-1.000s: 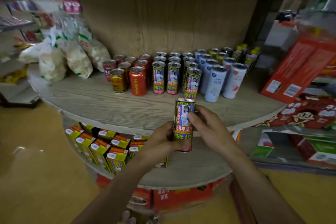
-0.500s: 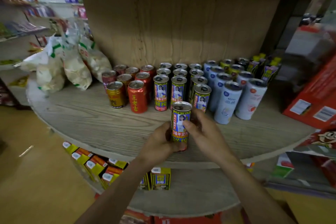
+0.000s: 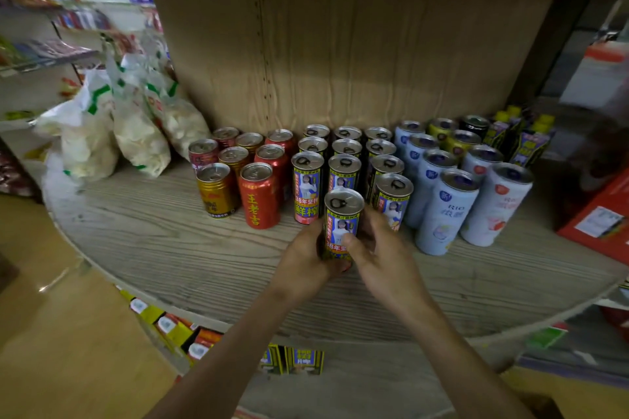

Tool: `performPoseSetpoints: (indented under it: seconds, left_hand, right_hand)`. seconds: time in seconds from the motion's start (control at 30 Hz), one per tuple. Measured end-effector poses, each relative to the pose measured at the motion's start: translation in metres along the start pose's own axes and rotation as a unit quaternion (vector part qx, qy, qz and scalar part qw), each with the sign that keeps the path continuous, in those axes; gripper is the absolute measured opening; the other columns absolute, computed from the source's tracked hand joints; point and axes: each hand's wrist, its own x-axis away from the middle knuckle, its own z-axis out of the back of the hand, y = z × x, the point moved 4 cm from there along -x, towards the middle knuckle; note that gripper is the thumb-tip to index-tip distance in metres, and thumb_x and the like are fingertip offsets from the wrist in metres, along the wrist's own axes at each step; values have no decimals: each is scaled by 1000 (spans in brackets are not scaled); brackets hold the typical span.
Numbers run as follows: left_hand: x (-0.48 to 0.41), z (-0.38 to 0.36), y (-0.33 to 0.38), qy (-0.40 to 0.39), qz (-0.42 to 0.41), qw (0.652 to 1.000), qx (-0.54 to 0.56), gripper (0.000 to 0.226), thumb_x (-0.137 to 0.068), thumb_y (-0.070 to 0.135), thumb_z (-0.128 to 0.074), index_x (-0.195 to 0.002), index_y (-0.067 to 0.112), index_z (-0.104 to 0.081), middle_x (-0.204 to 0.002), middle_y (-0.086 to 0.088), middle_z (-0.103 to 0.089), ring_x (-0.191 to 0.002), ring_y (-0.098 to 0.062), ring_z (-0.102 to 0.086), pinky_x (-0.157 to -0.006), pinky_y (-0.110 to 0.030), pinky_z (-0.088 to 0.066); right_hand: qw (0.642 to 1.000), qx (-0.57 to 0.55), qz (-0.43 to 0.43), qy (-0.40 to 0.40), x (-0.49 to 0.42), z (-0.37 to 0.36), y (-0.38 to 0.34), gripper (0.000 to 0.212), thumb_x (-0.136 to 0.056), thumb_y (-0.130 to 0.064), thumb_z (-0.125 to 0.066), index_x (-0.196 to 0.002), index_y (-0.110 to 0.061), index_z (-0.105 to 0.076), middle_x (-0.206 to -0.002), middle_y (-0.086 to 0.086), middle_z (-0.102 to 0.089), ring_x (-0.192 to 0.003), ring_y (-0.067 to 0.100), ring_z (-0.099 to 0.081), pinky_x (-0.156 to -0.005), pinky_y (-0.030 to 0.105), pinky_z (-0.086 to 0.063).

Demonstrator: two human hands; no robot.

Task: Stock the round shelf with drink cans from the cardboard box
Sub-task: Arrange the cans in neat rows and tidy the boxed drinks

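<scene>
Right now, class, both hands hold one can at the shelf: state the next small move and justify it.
Probably lower the can onto the round shelf and let go: left hand and right hand hold it upright, directly before the middle row of matching cans.

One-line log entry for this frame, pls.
phase: placing | held: slim yellow-and-blue drink can, upright | left hand: grips can | right hand: grips can | target: front of matching can row, round wooden shelf

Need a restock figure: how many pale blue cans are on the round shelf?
6 pale blue cans: four in a front-to-back line, two to its right. Others may be hidden behind.
</scene>
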Motion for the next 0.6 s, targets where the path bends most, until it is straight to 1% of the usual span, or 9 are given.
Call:
performPoseSetpoints:
  seconds: [0.03, 0.1, 0.2, 0.3, 0.37, 0.4, 0.47, 0.53, 0.6]
  left_hand:
    - [-2, 1, -1, 1, 0, 1000, -2, 58, -69, 14, -81, -122, 30, -62, -112, 7, -74, -103, -13, -71, -94, -43, -57]
    - [-8, 2, -1, -1, -3, 1000, -13, 57, -65, 23, -78, -120, 34, -63, -111, 8, -74, -104, -13, -71, -94, -47, -56]
    - [-17, 2, -3, -4, -8, 1000, -29, 61, -62, 30, -72, -122, 35, -62, -115, 8, -73, -109, -12, -69, -97, -47, -54]
    - [-22, 3, -9, 13, 4, 999, -36, 69, -61, 33, -70, -128, 37, -55, -118, 11, -72, -111, -7, -67, -98, -44, -54]
    - [-25, 3, -14, 27, 21, 999, -39, 71, -59, 36, -72, -126, 39, -52, -116, 10, -72, -109, -7, -68, -97, -43, -54]
    - [-26, 3, -16, 32, 28, 998, -44, 69, -59, 36, -73, -125, 40, -52, -115, 10, -72, -108, -7, -68, -96, -43, -55]
    - [-27, 2, -18, 40, 38, 997, -47, 64, -62, 34, -74, -121, 40, -52, -113, 9, -72, -107, -8, -68, -95, -43, -55]
    - [-28, 1, -20, 43, 41, 997, -49, 62, -62, 36, -74, -120, 42, -52, -113, 9, -72, -106, -9, -69, -94, -43, -55]
    - [-28, 1, -21, 42, 41, 997, -41, 62, -61, 37, -75, -118, 43, -52, -114, 9, -72, -107, -9, -69, -95, -43, -55]
  right_hand:
    - [1000, 11, -5, 5, 0, -2, 1, 47, -90, -38, -58, -136, -35, -48, -132, -11, -63, -123, 8, -60, -103, 44, -50]
    - [999, 34, -7, 13, 2, -7, 1, 45, -92, -36, -56, -135, -40, -45, -132, -9, -62, -122, 13, -61, -101, 44, -51]
    - [998, 60, -12, 21, 3, -11, 2, 47, -90, -28, -54, -135, -38, -43, -130, -6, -62, -120, 16, -61, -100, 43, -51]
    - [996, 86, -8, 34, 6, -15, 2, 54, -88, -16, -56, -135, -38, -41, -132, -5, -59, -123, 15, -58, -104, 33, -47]
    - [995, 94, -14, 37, 8, -17, 6, 55, -89, -14, -57, -139, -29, -42, -132, -1, -59, -123, 19, -58, -102, 30, -46]
    - [995, 97, -19, 33, 9, -19, 9, 55, -90, -15, -57, -142, -24, -42, -134, 1, -59, -124, 20, -58, -103, 31, -46]
    - [994, 102, -34, 21, 10, -22, 15, 59, -90, -24, -54, -147, -20, -38, -141, 2, -56, -128, 20, -56, -106, 38, -47]
    - [994, 100, -46, 15, 10, -24, 20, 65, -89, -32, -50, -150, -21, -34, -145, 2, -54, -132, 19, -54, -106, 44, -47]
    - [994, 98, -52, 11, 11, -25, 23, 68, -87, -35, -49, -151, -22, -32, -146, 2, -53, -133, 19, -53, -105, 45, -48]
